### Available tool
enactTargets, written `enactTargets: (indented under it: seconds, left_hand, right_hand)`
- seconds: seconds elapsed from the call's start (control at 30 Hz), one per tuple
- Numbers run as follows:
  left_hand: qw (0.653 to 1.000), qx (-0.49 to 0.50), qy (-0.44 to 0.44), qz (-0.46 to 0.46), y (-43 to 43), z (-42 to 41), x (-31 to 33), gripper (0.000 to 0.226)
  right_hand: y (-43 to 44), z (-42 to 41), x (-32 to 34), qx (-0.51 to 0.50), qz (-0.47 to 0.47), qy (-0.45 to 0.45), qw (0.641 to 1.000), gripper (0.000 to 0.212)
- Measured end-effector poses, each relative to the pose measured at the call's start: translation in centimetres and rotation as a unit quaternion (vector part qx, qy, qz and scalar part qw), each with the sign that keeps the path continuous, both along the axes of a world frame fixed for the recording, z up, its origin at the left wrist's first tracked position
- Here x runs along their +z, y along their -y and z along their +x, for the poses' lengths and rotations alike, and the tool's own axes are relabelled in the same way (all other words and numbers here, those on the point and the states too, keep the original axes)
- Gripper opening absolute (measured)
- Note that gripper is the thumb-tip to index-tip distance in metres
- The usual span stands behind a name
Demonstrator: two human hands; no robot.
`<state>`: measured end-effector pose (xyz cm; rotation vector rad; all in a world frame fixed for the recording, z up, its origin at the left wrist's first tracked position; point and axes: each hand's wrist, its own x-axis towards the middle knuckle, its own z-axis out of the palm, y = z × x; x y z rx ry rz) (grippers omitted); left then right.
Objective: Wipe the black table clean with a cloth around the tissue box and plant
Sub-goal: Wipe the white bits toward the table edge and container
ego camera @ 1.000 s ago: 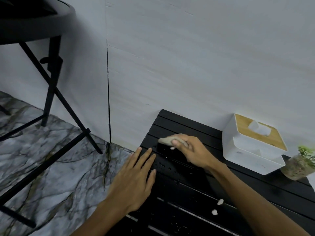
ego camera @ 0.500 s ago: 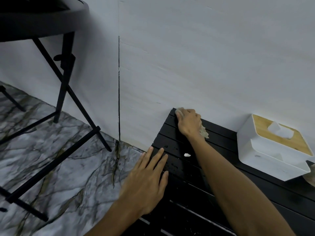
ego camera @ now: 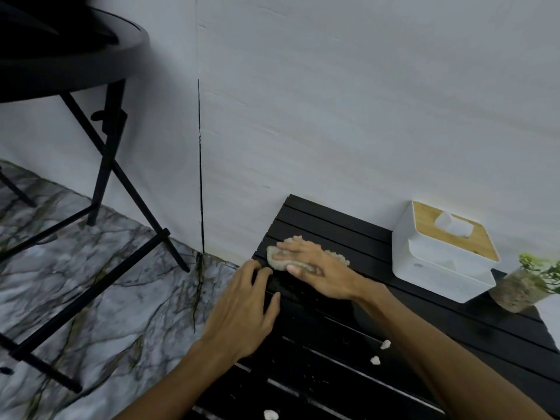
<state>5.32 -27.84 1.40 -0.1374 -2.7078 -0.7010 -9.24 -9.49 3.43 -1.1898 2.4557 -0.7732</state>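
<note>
— Leaning on the black slatted worktop (ego camera: 348, 344), is that the left hand (ego camera: 242, 316)?

— Yes, flat near its 9 o'clock edge, fingers (ego camera: 257, 269) spread wide and holding nothing. White crumbs (ego camera: 375, 360) lie on the near slats at about 5 o'clock from it.

— And the cloth (ego camera: 280, 257)?

— Just past the left hand, at 12 o'clock from it. The right hand (ego camera: 315, 268) presses the beige cloth flat on the slats, fingers laid over it.

— Farther back?

— At 3 o'clock from the cloth, the white tissue box (ego camera: 442, 262) stands against the wall, and the plant (ego camera: 527, 283) stands just beside it at the frame's right edge.
</note>
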Motion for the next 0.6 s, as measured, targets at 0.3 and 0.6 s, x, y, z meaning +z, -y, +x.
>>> enactTargets:
  seconds: [0.3,0.6]
  left_hand:
    - [1.000,0.008,-0.016,0.007,0.0,0.5,0.4,0.029]
    - [1.000,0.020,-0.020,0.000,0.0,1.2,-0.3,0.033]
  right_hand:
    - [-1.9,2.2,6.1,-0.198,-0.191,0.018,0.961,0.026]
    - [-0.1,1.7,0.8,-0.116,0.024,-0.041,0.992,0.040]
